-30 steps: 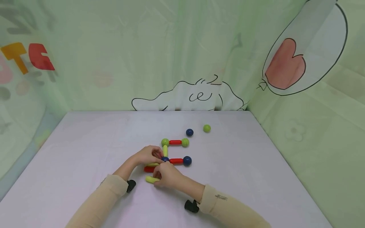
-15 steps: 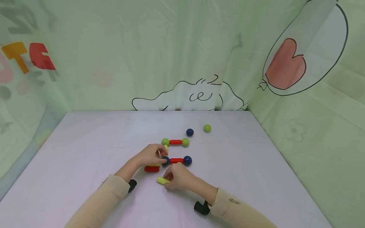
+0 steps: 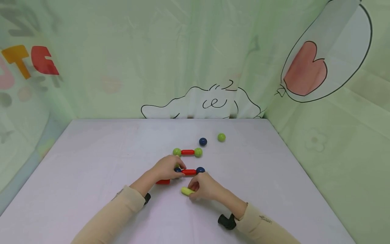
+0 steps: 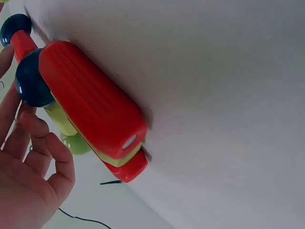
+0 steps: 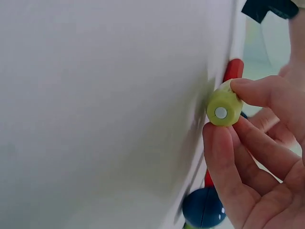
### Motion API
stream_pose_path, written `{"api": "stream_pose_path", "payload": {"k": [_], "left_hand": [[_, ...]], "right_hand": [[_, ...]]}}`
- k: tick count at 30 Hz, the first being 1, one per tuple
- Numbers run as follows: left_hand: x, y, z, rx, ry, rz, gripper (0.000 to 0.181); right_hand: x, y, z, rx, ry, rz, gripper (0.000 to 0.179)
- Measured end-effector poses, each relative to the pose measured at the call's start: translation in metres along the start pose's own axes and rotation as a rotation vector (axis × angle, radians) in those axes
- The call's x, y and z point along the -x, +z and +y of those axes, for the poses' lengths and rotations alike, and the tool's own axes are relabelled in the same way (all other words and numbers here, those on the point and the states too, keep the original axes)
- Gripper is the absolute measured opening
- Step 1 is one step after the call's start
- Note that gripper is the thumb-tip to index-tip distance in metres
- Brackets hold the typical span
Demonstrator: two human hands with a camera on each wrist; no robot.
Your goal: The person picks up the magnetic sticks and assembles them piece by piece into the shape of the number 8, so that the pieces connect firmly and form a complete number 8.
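Note:
My right hand (image 3: pixel 205 186) pinches a yellow-green magnetic rod (image 3: pixel 187 191) between thumb and fingers; its pale round end tip shows in the right wrist view. The left hand (image 3: pixel 167 167) has thumb and forefinger at the left end of a red magnetic rod (image 3: pixel 189 172), beside a dark blue ball (image 3: pixel 177 169) that the hand partly hides. Another blue ball (image 3: pixel 200 169) sits on that rod's right end. Behind them, a second red rod (image 3: pixel 187 152) joins two green balls (image 3: pixel 198 152). A yellow-green rod between the two rows is mostly covered by the left hand.
Left of the blue balls lie spare red rods (image 4: pixel 90 95) with a yellow-green one between them. Farther back on the white table (image 3: pixel 122 142) are a loose blue ball (image 3: pixel 202 141) and a loose green ball (image 3: pixel 221 137). Printed cloth hangs behind.
My right hand has moved rightward across the table with the yellow-green rod. The left hand has shifted slightly right, from the left blue ball to the red rod's end.

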State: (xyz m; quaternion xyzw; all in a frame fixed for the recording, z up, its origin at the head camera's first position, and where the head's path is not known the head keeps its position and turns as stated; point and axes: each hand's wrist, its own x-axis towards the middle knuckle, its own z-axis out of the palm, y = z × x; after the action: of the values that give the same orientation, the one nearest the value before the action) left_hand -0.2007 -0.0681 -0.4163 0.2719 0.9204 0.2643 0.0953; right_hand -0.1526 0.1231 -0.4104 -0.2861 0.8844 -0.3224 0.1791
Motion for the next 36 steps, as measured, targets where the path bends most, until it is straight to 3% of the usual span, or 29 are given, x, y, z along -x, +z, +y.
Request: {"api": "stream_pose_path", "payload": {"k": [10, 16, 21, 28, 32, 36], "left_hand": [[-0.005, 0.006, 0.004, -0.113, -0.042, -0.049, 0.029], [-0.007, 0.007, 0.003, -0.122, -0.052, -0.052, 0.029], [-0.007, 0.008, 0.002, -0.134, -0.039, -0.053, 0.03], [-0.008, 0.008, 0.003, -0.133, -0.037, -0.057, 0.029], [-0.01, 0.006, 0.004, -0.091, -0.031, -0.03, 0.027], [-0.016, 0.001, 0.005, -0.09, -0.048, 0.055, 0.023]], "right_hand": [[0.01, -0.017, 0.011, 0.017, 0.034, 0.053, 0.016], [0.018, -0.026, 0.018, 0.003, 0.068, 0.073, 0.017], [0.023, -0.035, 0.027, -0.011, 0.143, 0.104, 0.016], [0.029, -0.05, 0.038, 0.008, 0.17, 0.16, 0.016], [0.028, -0.054, 0.044, 0.016, 0.225, 0.2, 0.017], [0.025, -0.056, 0.051, 0.016, 0.282, 0.247, 0.018]]}}
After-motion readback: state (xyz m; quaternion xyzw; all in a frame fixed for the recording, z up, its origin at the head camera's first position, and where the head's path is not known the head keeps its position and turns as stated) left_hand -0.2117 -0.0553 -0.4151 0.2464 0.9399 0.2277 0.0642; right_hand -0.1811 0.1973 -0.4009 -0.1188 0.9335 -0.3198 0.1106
